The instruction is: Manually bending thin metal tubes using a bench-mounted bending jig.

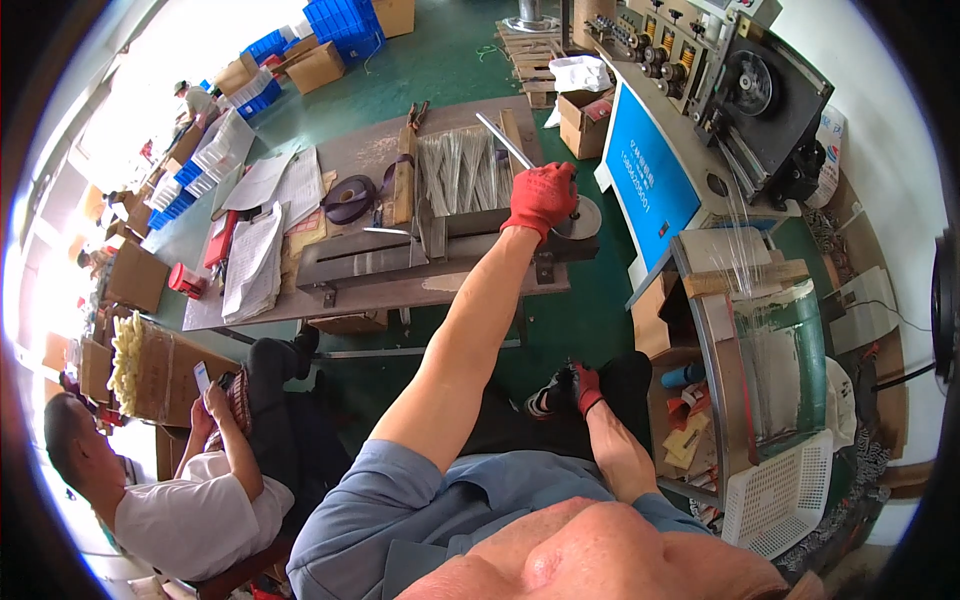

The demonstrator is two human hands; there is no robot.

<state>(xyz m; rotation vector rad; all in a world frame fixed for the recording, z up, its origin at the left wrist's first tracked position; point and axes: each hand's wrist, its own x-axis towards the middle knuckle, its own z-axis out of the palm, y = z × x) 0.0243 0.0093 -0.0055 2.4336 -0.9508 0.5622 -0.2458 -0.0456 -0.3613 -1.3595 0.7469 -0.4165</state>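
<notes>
My left hand (543, 200), in a red glove, reaches forward over the right end of the metal fixture. Its fingers are closed round the near end of a straight metal rod (502, 138), which slants up and away to the left. Under that hand sits a round grey disc (578, 218). Beside it, a bundle of thin clear strips or wires (460, 170) lies in the fixture (375, 255). My right hand (588, 388), in a red glove with dark fingers, is low by my knee. Its fingers look curled, and whatever they may hold is hidden against the dark cloth.
The worktable (210, 312) carries papers (255, 265), a dark tape roll (349, 199) and pliers (417, 115). To the right stand a blue-panelled machine (655, 180) and a white basket (780, 495). A seated person (190, 510) with a phone is at my left.
</notes>
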